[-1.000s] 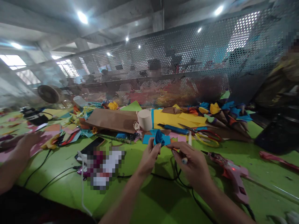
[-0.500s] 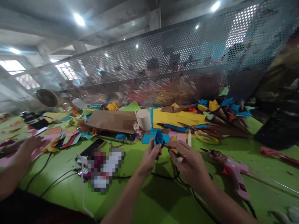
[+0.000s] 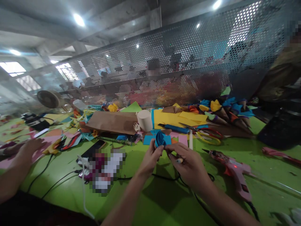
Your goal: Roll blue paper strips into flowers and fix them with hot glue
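Note:
My left hand [image 3: 150,160] pinches a rolled blue paper piece [image 3: 160,138] above the green table [image 3: 152,201]. My right hand [image 3: 189,164] meets it from the right, its fingertips on the same blue roll, and a thin stick [image 3: 180,160] is tucked under its fingers. Both hands are closed. A pink glue gun [image 3: 232,174] lies just right of my right hand, with a black cord [image 3: 164,179] running under my wrists.
Another person's hand [image 3: 28,149] rests on pink paper at the left. A phone [image 3: 92,148], a brown paper bag [image 3: 113,121], a white roll [image 3: 144,120], yellow sheets [image 3: 178,119], scissors [image 3: 207,135] and paper cones [image 3: 225,117] lie behind. A perforated metal screen [image 3: 188,62] stands at the back.
My right hand has moved left and up, closing on the blue roll held in my left hand. The other person's hand has hardly shifted.

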Demonstrator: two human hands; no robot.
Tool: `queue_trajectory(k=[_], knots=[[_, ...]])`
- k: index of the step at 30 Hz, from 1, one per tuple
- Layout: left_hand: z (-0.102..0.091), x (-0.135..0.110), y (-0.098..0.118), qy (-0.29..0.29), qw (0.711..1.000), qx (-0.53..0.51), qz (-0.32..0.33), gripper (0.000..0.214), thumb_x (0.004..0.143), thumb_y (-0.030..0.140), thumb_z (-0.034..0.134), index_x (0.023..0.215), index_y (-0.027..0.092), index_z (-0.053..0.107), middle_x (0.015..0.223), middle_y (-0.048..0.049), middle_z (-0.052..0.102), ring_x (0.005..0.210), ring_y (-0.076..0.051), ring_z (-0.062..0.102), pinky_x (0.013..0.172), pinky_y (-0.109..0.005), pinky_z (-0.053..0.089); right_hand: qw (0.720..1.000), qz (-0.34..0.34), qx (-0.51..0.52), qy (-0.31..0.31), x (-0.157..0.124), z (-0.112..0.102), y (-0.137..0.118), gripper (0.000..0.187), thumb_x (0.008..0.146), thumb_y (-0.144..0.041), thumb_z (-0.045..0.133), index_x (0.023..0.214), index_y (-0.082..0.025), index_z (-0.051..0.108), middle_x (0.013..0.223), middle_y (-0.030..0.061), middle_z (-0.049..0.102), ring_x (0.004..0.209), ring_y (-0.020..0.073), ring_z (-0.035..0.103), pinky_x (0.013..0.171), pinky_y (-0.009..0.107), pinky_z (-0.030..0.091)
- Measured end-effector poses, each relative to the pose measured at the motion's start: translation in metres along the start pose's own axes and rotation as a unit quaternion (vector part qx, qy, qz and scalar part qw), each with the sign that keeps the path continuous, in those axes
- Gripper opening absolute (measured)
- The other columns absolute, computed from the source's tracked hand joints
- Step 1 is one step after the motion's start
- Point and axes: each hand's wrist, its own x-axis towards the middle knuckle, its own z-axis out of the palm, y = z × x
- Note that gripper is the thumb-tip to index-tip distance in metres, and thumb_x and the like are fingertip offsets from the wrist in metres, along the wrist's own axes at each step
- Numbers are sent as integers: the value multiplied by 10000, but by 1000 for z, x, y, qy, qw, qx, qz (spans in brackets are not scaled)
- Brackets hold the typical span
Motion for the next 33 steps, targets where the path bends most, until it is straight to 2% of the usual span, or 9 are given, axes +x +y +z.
queue_trajectory(k=[9,19,24,28,33], knots=[[1,-1,6,8,1000,-14,0,477,757,607,611,960,205,454,647,64,456,552,-85,368,519,-220,306,999,19,32,-9,2,0,0,288,841,-88,522,993,-242,713,900,28,705,826,179,654,735,278,513],[1,1,5,32,999,-12,8,420,743,555,621,903,195,475,603,67,461,525,-83,370,511,-216,311,998,21,61,-26,3,0,1,349,832,-55,537,1050,-259,719,931,15,700,864,170,644,771,263,488],[0,3,3,38,999,-13,1,452,731,567,632,948,198,486,608,66,451,527,-95,380,506,-224,311,996,37,76,-33,1,2,4,390,835,-56,538,1115,-271,706,954,18,697,886,172,640,794,272,486],[-2,3,-2,30,999,-6,19,445,752,559,628,983,200,503,626,64,438,542,-98,375,513,-226,315,992,63,104,-33,1,3,7,335,849,-99,550,1065,-276,734,970,19,716,857,167,642,760,265,489],[-3,2,-4,11,999,-15,26,389,787,535,612,956,208,487,643,67,418,554,-94,361,522,-223,310,970,113,209,-43,5,5,9,228,836,-153,589,954,-242,763,914,18,740,859,177,664,787,280,506]])
